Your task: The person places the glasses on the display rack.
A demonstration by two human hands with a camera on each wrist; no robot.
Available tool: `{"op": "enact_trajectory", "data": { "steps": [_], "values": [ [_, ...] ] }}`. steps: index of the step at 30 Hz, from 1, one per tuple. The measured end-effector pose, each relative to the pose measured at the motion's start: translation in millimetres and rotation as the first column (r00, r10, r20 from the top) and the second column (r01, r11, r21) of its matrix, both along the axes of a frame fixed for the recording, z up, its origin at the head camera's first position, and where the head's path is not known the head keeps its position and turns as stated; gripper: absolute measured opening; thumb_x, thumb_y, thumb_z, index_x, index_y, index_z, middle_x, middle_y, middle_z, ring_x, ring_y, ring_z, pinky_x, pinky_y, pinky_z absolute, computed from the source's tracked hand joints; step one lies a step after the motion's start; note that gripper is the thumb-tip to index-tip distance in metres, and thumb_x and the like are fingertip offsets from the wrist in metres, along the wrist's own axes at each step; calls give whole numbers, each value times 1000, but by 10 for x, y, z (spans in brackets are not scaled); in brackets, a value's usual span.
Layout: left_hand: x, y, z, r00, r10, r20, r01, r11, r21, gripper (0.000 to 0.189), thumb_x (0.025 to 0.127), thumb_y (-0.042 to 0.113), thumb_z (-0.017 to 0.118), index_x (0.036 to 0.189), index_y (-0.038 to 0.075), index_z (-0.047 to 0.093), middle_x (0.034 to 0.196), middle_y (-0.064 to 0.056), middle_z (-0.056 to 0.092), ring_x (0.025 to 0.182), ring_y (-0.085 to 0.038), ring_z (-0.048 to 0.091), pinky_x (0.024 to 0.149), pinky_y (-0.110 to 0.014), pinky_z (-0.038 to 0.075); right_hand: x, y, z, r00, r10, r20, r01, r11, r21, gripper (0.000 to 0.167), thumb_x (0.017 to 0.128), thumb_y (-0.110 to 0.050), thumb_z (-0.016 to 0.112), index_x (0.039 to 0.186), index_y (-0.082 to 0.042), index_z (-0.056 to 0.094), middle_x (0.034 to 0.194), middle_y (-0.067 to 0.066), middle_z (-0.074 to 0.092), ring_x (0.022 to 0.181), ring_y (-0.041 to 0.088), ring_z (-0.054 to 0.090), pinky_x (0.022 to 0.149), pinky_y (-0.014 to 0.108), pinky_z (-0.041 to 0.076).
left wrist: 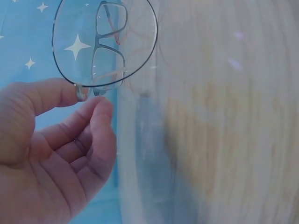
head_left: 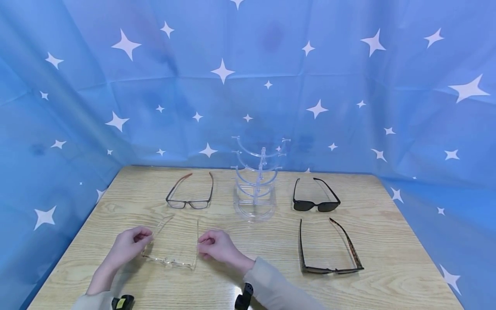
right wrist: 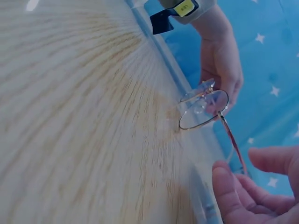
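Clear-lensed eyeglasses with a thin metal frame (head_left: pixel 166 261) are held between both hands, lenses toward the person and temples unfolded away. On one side, my left hand (head_left: pixel 129 245) pinches the temple close to the hinge; the left wrist view shows the thumb against the hinge, below the dark-rimmed lens (left wrist: pixel 152 51). Opposite, my right hand (head_left: pixel 220 246) holds the other temple (right wrist: pixel 232 140) between thumb and curled fingers. Part of the left temple is hidden behind the fingers. Whether the frame touches the table cannot be told.
Behind them lie dark-framed eyeglasses (head_left: pixel 188 203) with reddish temples. A clear tiered display stand (head_left: pixel 255 189) stands at the back middle. On the right are black sunglasses (head_left: pixel 317 206) and, nearer, tortoiseshell-templed glasses (head_left: pixel 331 271). A starry blue cloth (head_left: pixel 271 51) hangs round the wooden table (head_left: pixel 387 241).
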State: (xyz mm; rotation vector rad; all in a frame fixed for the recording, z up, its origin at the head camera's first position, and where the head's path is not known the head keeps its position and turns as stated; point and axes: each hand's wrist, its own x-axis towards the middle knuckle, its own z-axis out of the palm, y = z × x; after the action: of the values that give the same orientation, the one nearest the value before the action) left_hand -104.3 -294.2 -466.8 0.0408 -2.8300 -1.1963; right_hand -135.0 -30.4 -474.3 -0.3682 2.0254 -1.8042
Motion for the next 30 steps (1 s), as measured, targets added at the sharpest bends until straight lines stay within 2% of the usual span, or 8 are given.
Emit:
{"op": "enact_trajectory", "data": {
  "steps": [4, 7, 16, 22, 26, 30],
  "values": [
    [-16, -10, -16, 997, 29, 68, -35, 995, 91, 16, 87, 7, 63, 96, -5, 65, 69, -6, 58, 55, -8, 49, 47, -22, 43, 0, -49, -35, 996, -24, 85, 27, 999, -37, 16, 78, 10, 63, 93, 14, 61, 71, 10, 64, 66, 28, 66, 61, 34, 58],
    [-19, -13, -21, 993, 38, 116, -56, 986, 159, 18, 88, 7, 62, 98, -8, 64, 65, -7, 55, 50, -10, 49, 43, -23, 44, -11, -87, -84, 991, -34, 130, 41, 998, -52, 18, 77, 12, 62, 95, 14, 61, 71, 9, 64, 67, 26, 66, 61, 32, 58],
    [-25, -31, -29, 977, 34, 210, -86, 967, 241, 21, 90, 6, 59, 102, -12, 61, 67, -7, 55, 55, -11, 51, 48, -25, 49, 6, -131, -43, 968, -46, 248, 66, 995, -76, 16, 79, 10, 63, 95, 12, 62, 68, 8, 63, 58, 14, 60, 58, 29, 57],
    [-5, -29, -39, 965, -17, 263, -75, 939, 335, 25, 91, 4, 56, 106, -16, 56, 73, -8, 57, 59, -12, 54, 53, -26, 52, 11, -107, -41, 949, -25, 313, 55, 995, -88, 17, 78, 12, 61, 95, 10, 62, 66, 4, 58, 55, 10, 56, 53, 23, 55],
    [-13, -22, -37, 956, -75, 284, -55, 903, 426, 30, 91, 5, 56, 109, -19, 52, 76, -7, 59, 60, -10, 54, 55, -25, 53, 22, -44, -42, 945, -18, 327, 52, 994, -97, 21, 77, 13, 60, 98, 11, 60, 67, 4, 56, 56, 10, 54, 53, 20, 54],
    [-22, 7, -16, 947, -151, 282, -11, 866, 499, 38, 91, 8, 57, 113, -22, 48, 76, -6, 58, 61, -9, 55, 57, -25, 54, 29, 52, -11, 945, -15, 326, 50, 994, -98, 23, 77, 12, 60, 99, 12, 59, 70, 4, 56, 58, 11, 54, 55, 21, 55]
  ]
}}
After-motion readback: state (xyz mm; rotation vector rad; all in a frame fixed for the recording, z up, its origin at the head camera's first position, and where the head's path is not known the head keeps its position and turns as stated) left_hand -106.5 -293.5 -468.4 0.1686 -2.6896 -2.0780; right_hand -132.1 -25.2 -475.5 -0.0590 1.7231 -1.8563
